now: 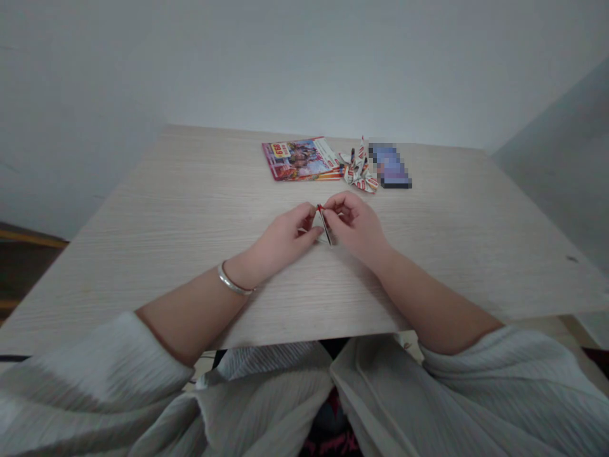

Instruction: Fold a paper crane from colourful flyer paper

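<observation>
Between my two hands, low over the table, is a small folded piece of paper [325, 227] with a dark edge and a bit of red at its top. My left hand [294, 230] pinches it from the left, thumb near its lower part. From the right, my right hand [354, 222] grips its upper end between thumb and fingers. My fingers hide much of the paper. Just beyond my right hand lie folded paper figures [360, 172], white with red and orange print.
A pale wood-grain table [190, 190] stands against a wall. Colourful printed leaflets [302, 158] lie stacked at the back middle. A phone [391, 165], its screen blurred out, rests to the right of the paper figures.
</observation>
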`<state>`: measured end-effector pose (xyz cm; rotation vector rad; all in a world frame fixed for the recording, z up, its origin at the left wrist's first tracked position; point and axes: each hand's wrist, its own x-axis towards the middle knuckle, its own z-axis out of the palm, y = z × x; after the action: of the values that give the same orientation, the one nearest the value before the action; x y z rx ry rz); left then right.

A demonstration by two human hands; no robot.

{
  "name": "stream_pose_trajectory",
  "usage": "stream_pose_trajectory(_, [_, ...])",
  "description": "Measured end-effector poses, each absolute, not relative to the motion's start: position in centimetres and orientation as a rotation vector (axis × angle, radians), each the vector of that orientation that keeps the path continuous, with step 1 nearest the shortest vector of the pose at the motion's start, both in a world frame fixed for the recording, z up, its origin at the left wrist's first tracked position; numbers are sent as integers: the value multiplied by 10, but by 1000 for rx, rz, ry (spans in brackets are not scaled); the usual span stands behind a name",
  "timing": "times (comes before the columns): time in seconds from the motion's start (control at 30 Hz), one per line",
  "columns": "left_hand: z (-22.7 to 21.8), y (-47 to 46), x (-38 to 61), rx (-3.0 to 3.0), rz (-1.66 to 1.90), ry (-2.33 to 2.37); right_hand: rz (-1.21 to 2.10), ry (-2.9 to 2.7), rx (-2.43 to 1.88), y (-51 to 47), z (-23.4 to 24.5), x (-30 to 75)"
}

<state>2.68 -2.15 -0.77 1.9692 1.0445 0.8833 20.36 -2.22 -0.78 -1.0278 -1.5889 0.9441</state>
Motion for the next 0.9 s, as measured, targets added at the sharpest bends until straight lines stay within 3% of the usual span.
stream_pose_trajectory(0.4, [-21, -10, 29, 1519, 1069, 898, 1385, -1500, -1035, -12, -22, 206])
stream_pose_trajectory(0.7, [-17, -17, 30, 1335, 938, 917, 1147, -1462, -1108, -13, -25, 205])
stream_pose_trajectory(0.9, [-12, -20, 31, 1212, 1072, 911, 1163, -1566, -1027, -19, -18, 205])
